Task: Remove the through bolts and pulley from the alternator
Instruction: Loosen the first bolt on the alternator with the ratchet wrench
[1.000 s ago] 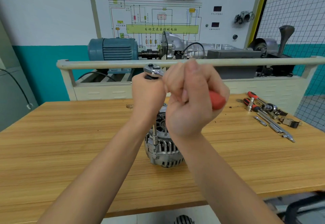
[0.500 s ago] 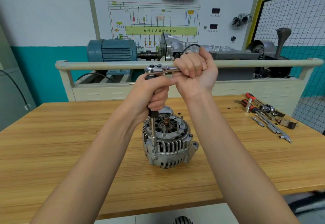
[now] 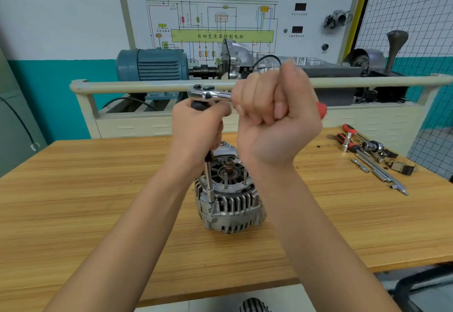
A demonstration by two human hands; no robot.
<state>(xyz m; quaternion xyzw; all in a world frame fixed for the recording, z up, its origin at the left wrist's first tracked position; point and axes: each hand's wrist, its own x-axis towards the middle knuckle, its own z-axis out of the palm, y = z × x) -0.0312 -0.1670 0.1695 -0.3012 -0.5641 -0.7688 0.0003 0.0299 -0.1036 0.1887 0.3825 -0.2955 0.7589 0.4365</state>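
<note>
The alternator [image 3: 229,199] stands on end near the middle of the wooden table [image 3: 73,201], its open face up, with the shaft and a couple of studs showing in the centre. A long extension bar [image 3: 209,184] runs straight down to a through bolt seat at the left rim of the housing; the bolt head itself is hidden under the socket.

The ratchet [image 3: 208,94] sits on top of the extension, well above the alternator. The left hand [image 3: 198,128] is wrapped around the upper part of the extension, just under the ratchet head, steadying it. The right hand [image 3: 277,118] is clenched around the ratchet's handle, whose red end pokes out at the far right of the fist. Both hands are above the alternator and close together, the right a little nearer and to the right.

Nothing clamps the alternator; it only rests on the table. The likely trouble is that a hard pull on the handle tips or spins the housing, or that the tall extension leans and the socket slips off the bolt and rounds it. Keeping the bar upright looks like the left hand's job.

Loose tools [image 3: 372,159] lie well apart at the right far side of the table.
</note>
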